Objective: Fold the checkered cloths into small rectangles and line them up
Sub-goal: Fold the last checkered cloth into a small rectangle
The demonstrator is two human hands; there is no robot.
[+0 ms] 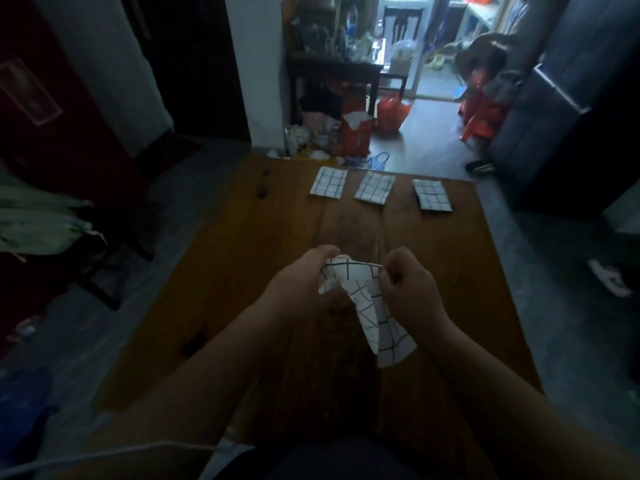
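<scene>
White checkered cloth (pixel 379 327) gripped by both hands (pixel 298 280) (pixel 407 284).

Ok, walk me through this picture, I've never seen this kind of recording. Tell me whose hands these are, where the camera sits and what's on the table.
There is no machine here. A person works with bare hands, and the one picture comes from a camera worn on their head, looking forward and down. The left hand and the right hand each grip the top of a white checkered cloth, which hangs crumpled over the wooden table, not yet folded. Near the table's far edge three folded cloths lie in a row, apart from one another: the left cloth, the middle cloth and the right cloth.
</scene>
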